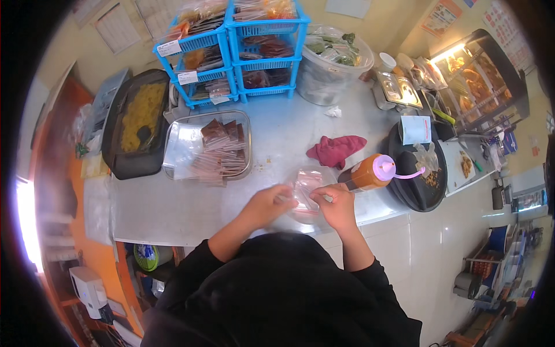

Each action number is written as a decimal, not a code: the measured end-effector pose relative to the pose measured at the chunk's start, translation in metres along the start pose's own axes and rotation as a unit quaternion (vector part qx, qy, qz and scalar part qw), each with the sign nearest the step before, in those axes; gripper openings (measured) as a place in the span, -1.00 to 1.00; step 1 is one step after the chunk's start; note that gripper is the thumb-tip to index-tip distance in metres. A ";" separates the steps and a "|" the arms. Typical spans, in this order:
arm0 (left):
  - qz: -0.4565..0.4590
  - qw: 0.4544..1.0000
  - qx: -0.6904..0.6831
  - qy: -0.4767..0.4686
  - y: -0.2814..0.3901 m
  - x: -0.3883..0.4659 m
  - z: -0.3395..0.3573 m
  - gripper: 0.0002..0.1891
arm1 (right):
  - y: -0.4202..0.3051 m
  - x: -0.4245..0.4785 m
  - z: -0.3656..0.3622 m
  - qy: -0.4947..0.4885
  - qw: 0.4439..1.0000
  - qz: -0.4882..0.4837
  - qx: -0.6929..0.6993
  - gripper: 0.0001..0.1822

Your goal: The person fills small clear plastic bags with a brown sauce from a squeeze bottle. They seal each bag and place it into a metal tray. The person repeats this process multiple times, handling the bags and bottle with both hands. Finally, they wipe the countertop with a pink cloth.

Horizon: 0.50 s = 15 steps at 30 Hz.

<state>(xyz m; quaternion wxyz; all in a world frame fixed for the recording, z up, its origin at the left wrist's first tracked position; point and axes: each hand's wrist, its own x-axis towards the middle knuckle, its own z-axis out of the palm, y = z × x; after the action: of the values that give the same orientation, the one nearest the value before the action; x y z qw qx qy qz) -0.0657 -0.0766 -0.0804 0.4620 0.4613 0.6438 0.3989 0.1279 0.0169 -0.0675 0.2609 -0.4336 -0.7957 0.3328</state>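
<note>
Near the counter's front edge stands a round clear plastic tub point(313, 218) with small clear zip bags point(308, 178) in it. Over the tub, my right hand point(338, 204) pinches a small clear plastic bag point(306, 197) between thumb and fingertips. My left hand point(271, 206) is at the bag's left side, its fingers blurred; whether they grip the film I cannot tell. Just right of the tub is a squeeze bottle point(366, 172) of orange-brown sauce with a pink spouted cap. A glass tray point(250, 149) to the left holds flat sachets of dark brown sauce point(221, 132).
A crumpled maroon cloth point(336, 149) lies behind the bottle. Blue stacked baskets point(269, 65) of sachets and a clear bucket point(321, 82) of bagged greens stand at the back. A black roaster pan point(113, 162) is left; a black round tray point(435, 191) and heated display case point(477, 82) are right.
</note>
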 end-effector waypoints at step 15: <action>0.069 0.990 -0.121 -0.014 0.016 -0.021 0.048 -0.84 | -0.029 -0.033 -0.032 -0.141 0.961 0.048 0.231 -0.84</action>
<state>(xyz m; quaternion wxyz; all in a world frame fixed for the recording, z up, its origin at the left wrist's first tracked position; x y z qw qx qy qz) -0.0125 -0.0885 -0.0730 0.4951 0.4511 0.5505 0.4983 0.1513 -0.0134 -0.0297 0.2226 -0.3476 -0.7041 0.5778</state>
